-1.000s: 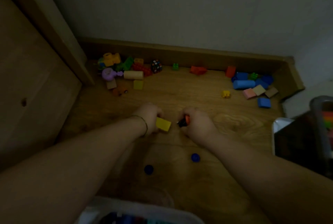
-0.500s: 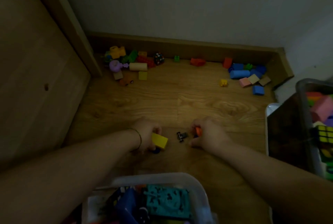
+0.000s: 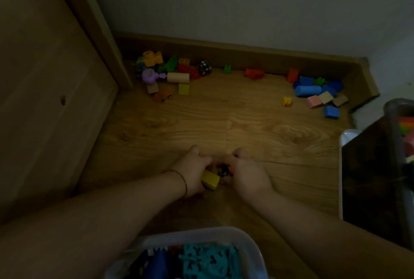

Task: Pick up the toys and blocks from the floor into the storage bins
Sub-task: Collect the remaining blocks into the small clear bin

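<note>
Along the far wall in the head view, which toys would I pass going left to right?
yellow bricks → puzzle cube → small green piece → red brick → orange block → blue cylinder

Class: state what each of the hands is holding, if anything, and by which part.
The left hand grips the yellow block by its far end. The right hand grips a small orange-and-black toy, mostly hidden, so the part cannot be told.

Left heap point(image 3: 170, 72) lies at the left end of the skirting board point(image 3: 246, 51), right heap point(image 3: 315, 91) at its right. Well before its middle, left hand point(image 3: 195, 172) and right hand point(image 3: 249, 174) meet, a block point(image 3: 210, 180) and seemingly a small toy point(image 3: 226, 171) between them; a bin point(image 3: 197, 234) nearer still.
</note>
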